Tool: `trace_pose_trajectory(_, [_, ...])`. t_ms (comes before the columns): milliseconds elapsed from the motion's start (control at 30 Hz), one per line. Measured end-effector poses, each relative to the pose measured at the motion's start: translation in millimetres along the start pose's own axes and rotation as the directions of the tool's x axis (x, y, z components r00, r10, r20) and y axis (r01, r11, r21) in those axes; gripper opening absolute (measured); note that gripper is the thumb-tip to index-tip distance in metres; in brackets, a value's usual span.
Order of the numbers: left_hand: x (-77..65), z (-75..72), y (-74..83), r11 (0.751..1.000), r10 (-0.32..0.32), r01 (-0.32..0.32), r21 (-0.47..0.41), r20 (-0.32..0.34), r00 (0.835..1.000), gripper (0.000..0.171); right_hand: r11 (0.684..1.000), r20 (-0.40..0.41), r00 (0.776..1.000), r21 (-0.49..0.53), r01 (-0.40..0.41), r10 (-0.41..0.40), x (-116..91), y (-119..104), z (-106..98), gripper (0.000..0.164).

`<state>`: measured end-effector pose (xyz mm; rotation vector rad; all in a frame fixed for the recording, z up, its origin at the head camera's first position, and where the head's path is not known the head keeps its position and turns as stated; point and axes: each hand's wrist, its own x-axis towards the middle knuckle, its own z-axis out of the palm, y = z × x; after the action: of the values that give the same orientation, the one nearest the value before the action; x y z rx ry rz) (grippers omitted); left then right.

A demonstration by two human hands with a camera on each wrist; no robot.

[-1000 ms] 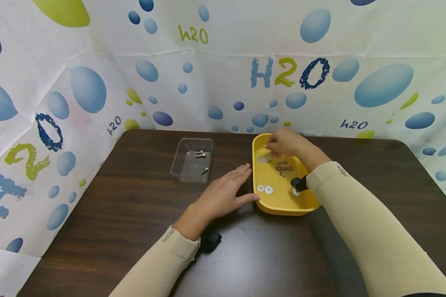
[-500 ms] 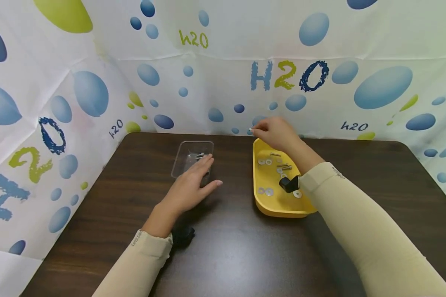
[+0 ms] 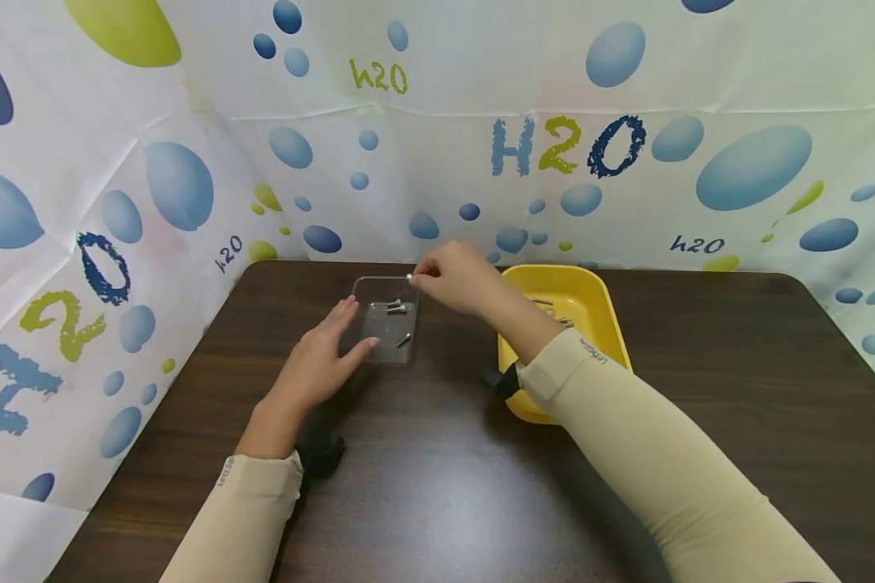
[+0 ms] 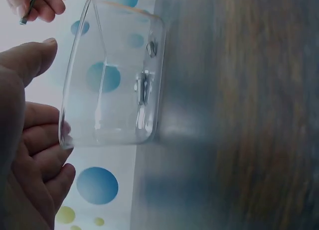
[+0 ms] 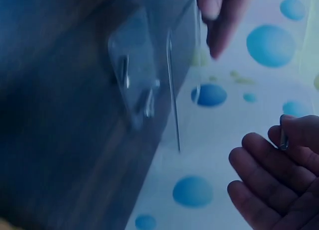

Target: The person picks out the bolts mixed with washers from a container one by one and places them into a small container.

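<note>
A clear plastic box (image 3: 374, 354) sits toward the back left of the table, with a few metal bolts (image 4: 141, 88) lying on its bottom. My left hand (image 3: 309, 368) is at its left side, fingers fairly straight, and the fingertips touch the rim in the left wrist view. At the box's far right corner, my right hand (image 3: 455, 279) pinches a small metal bolt (image 5: 283, 139) between thumb and forefinger, above rim height. A yellow tray (image 3: 591, 295) stands to the right, partly covered by my right forearm; metal bits (image 3: 566, 322) show inside it.
Dark wood table (image 3: 423, 486) spreads around both containers. Behind it hangs a white sheet (image 3: 437, 146) with blue and green drops, close to the table's back edge. A black wrist camera (image 3: 501, 380) overlaps the tray's left side.
My right hand has come out of the yellow tray and moved left to the clear box with the bolt. My left hand has left the tray's edge and moved left to the box.
</note>
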<state>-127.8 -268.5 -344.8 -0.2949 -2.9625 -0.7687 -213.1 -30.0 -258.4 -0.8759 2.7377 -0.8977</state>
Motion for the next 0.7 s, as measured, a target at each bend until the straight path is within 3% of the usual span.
trace_pose_trajectory(400, [0.1, -3.9, -15.2, 0.997, -0.029, 0.031, -0.069, 0.017, 0.999, 0.070, 1.000, 0.122, 0.992, 0.000, 0.006, -0.006, 11.7, -25.3, 63.8, 0.022])
trace_pose_trajectory(700, [-1.4, -3.0, -19.4, 0.996, 0.012, -0.010, -0.083, 0.029, 0.999, 0.062, 0.998, 0.153, 0.988, -0.043, 0.035, -0.028, 16.6, -23.6, 87.7, 0.021])
